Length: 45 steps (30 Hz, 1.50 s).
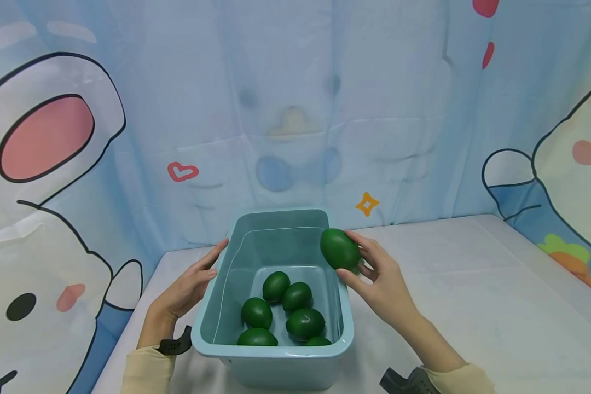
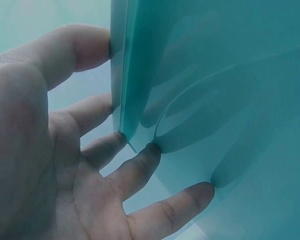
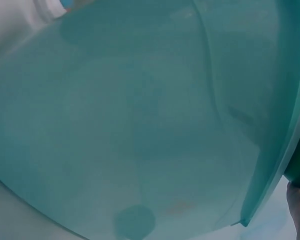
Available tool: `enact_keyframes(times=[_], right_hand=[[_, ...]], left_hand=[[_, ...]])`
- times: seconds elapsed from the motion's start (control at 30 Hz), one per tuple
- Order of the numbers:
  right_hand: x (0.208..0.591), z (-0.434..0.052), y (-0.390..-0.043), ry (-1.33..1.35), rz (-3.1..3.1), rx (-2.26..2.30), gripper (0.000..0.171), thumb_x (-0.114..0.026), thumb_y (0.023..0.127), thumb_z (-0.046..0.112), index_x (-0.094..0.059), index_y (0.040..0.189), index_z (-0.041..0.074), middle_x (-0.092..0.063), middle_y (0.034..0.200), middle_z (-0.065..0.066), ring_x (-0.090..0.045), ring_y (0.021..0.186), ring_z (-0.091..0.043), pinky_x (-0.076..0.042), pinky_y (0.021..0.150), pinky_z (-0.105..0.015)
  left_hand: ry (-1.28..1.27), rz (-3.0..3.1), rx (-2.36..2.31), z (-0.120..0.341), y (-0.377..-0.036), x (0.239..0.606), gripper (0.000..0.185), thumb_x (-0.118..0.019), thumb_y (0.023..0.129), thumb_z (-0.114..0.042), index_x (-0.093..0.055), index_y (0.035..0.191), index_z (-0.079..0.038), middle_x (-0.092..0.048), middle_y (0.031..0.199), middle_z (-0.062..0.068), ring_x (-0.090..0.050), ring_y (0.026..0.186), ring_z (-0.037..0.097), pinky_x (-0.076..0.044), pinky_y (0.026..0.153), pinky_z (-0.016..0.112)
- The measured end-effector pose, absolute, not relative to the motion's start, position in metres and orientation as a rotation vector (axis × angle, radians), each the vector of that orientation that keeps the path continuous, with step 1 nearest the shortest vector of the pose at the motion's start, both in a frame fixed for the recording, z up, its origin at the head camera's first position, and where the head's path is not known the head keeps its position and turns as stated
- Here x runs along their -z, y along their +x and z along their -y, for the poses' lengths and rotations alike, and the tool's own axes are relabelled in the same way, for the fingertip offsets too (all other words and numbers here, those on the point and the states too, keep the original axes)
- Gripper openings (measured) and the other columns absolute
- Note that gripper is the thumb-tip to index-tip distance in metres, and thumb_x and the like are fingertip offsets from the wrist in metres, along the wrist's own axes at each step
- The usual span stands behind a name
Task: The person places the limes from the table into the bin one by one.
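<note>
A pale teal plastic bin (image 1: 276, 353) stands on the table, and several glossy dark green, lime-like fruits (image 1: 305, 324) lie on its floor toward the near end. My left hand (image 1: 189, 290) is at the bin's left side. In the left wrist view its fairly straight fingers (image 2: 165, 212) touch the outer wall, below the rim. At the right rim, my right hand (image 1: 381, 279) holds another lime-like fruit (image 1: 340, 249) between thumb and fingers, raised above the other fruits. Only part of this fruit shows at the edge of the right wrist view, where the bin's wall (image 3: 140, 125) fills most of the picture.
A white cloth covers the table (image 1: 463, 295), which extends to the right of the bin. Behind the bin hangs a light blue curtain (image 1: 394, 137) with cartoon figures. Dark bands (image 1: 175, 343) circle both wrists.
</note>
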State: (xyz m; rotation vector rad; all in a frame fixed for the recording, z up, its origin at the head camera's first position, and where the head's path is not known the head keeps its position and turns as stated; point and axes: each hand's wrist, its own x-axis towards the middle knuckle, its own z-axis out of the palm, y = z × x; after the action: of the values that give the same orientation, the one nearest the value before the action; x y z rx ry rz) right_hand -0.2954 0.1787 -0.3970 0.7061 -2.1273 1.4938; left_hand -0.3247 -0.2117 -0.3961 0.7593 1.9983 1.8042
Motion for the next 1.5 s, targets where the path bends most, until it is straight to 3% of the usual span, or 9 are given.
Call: enact_keyframes(times=[0.33,0.7,0.97,1.17,1.3,1.4,1.5], right_hand=[[0.396,-0.173,-0.290,0.759,2.150,-1.471,0.068,-0.073,0.083,0.012,-0.043,0.144,0.017,-0.052,0.132,-0.006,-0.059,0.115,-0.028,-0.052,0.085,-0.035],[0.397,-0.169,-0.287,0.819,2.142,-1.422,0.070,-0.074,0.082,0.010,-0.043,0.144,0.021,-0.052,0.133,-0.002,-0.056,0.112,-0.006,-0.053,0.087,-0.030],[0.397,-0.168,-0.285,0.868,2.173,-1.365,0.070,-0.072,0.084,0.013,-0.040,0.146,0.023,-0.051,0.137,-0.004,-0.055,0.119,-0.009,-0.047,0.093,-0.020],[0.398,-0.167,-0.286,0.866,2.185,-1.360,0.069,-0.072,0.085,0.015,-0.040,0.145,0.025,-0.052,0.138,-0.002,-0.056,0.118,-0.012,-0.047,0.093,-0.020],[0.398,-0.168,-0.286,0.876,2.166,-1.338,0.059,-0.071,0.085,0.014,-0.050,0.140,0.020,-0.054,0.136,-0.003,-0.056,0.120,-0.015,-0.051,0.091,-0.031],[0.398,-0.168,-0.287,0.898,2.126,-1.317,0.044,-0.070,0.085,0.009,-0.061,0.128,0.013,-0.057,0.133,-0.006,-0.055,0.122,-0.017,-0.052,0.089,-0.035],[0.400,-0.168,-0.288,0.903,2.088,-1.301,0.035,-0.070,0.084,0.003,-0.068,0.118,0.010,-0.060,0.130,-0.007,-0.056,0.121,-0.017,-0.052,0.088,-0.032]], left_hand=[[0.761,-2.000,-1.802,0.209,-0.322,0.393,0.061,-0.036,0.102,-0.018,-0.007,0.154,-0.033,0.009,0.161,-0.001,-0.032,0.139,0.011,-0.045,0.099,0.033],[0.753,-2.015,-1.787,0.209,-0.323,0.393,0.061,-0.036,0.102,-0.019,-0.007,0.154,-0.034,0.009,0.161,-0.002,-0.025,0.142,0.015,-0.043,0.101,0.033],[0.763,-2.009,-1.786,0.211,-0.325,0.395,0.061,-0.034,0.102,-0.018,-0.006,0.154,-0.033,0.010,0.161,-0.001,-0.028,0.140,0.009,-0.043,0.101,0.032],[0.742,-2.013,-1.794,0.210,-0.324,0.394,0.061,-0.034,0.102,-0.018,-0.006,0.154,-0.034,0.011,0.160,-0.002,-0.014,0.145,0.019,-0.042,0.101,0.030],[0.736,-2.014,-1.798,0.209,-0.323,0.393,0.061,-0.035,0.102,-0.018,-0.006,0.154,-0.033,0.011,0.160,-0.002,-0.007,0.147,0.026,-0.042,0.101,0.030],[0.733,-2.010,-1.802,0.209,-0.322,0.393,0.061,-0.035,0.102,-0.018,-0.006,0.154,-0.033,0.011,0.161,-0.002,-0.012,0.146,0.022,-0.042,0.101,0.031],[0.734,-2.005,-1.803,0.209,-0.322,0.393,0.061,-0.034,0.102,-0.018,-0.007,0.154,-0.034,0.011,0.161,-0.002,-0.018,0.144,0.014,-0.042,0.101,0.031]])
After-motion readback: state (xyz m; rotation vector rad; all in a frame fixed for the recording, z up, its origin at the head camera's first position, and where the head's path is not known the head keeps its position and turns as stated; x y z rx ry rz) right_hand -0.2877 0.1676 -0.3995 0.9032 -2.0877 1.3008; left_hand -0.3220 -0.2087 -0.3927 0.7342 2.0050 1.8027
